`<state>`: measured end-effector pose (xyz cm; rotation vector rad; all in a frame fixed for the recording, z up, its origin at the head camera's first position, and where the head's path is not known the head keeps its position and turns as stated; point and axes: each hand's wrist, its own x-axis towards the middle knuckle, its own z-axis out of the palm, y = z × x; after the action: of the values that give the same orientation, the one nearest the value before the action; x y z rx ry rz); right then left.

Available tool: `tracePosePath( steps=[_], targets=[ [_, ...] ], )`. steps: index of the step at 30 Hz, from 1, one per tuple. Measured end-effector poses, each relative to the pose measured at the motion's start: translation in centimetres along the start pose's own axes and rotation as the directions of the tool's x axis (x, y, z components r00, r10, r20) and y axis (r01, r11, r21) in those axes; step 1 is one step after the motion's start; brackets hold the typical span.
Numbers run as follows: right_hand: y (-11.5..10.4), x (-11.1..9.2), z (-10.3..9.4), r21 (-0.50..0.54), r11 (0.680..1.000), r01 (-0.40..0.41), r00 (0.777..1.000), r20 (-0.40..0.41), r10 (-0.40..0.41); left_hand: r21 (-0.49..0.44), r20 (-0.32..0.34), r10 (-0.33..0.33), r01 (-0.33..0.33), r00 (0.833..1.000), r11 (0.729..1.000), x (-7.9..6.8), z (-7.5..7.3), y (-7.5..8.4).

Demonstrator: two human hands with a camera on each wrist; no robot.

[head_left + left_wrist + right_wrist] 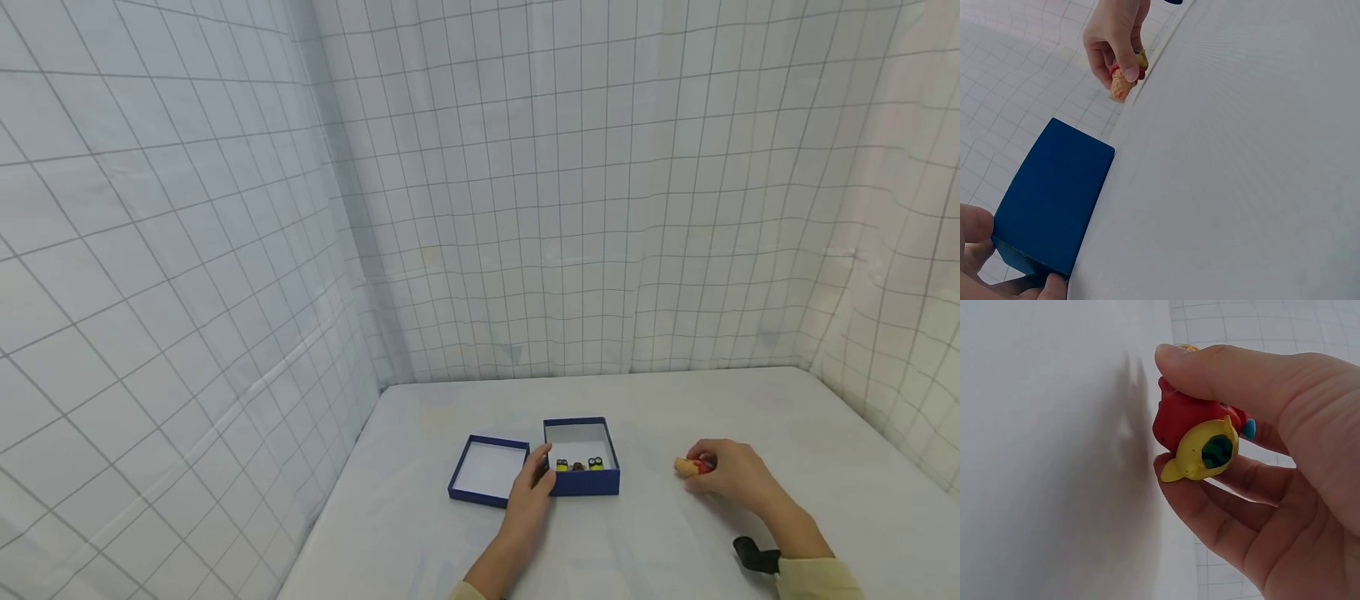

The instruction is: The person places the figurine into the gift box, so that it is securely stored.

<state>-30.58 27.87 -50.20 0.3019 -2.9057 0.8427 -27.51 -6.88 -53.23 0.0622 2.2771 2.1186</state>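
Observation:
My right hand (738, 477) pinches a small toy ice-cream cone (686, 467) between thumb and fingers, to the right of the box. In the right wrist view the toy's red body (1188, 419) and a yellow animal-like top (1204, 450) with a dark green patch show, close over the table. My left hand (527, 493) grips the near left corner of the open blue box (592, 483), thumb and fingers on its end in the left wrist view. Inside the box, along its near wall, sit yellow-and-black figures (596, 463) with a brown one (577, 467) between them.
A shallow blue lid (480, 500), white inside, lies left of the box, partly behind the left hand. A black piece (753, 556) is at the right wrist. White table (390, 467); gridded white curtains (510, 208) stand behind and at both sides.

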Motion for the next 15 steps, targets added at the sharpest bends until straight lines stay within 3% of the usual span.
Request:
tracePosePath(
  steps=[15],
  targets=[
    [-1.1, 0.5, 1.1, -0.014, 0.998, 0.068, 0.995, -0.068, -0.068, -0.001, 0.006, -0.002, 0.002, 1.000, 1.000, 0.1, -0.1, -0.1]
  ],
)
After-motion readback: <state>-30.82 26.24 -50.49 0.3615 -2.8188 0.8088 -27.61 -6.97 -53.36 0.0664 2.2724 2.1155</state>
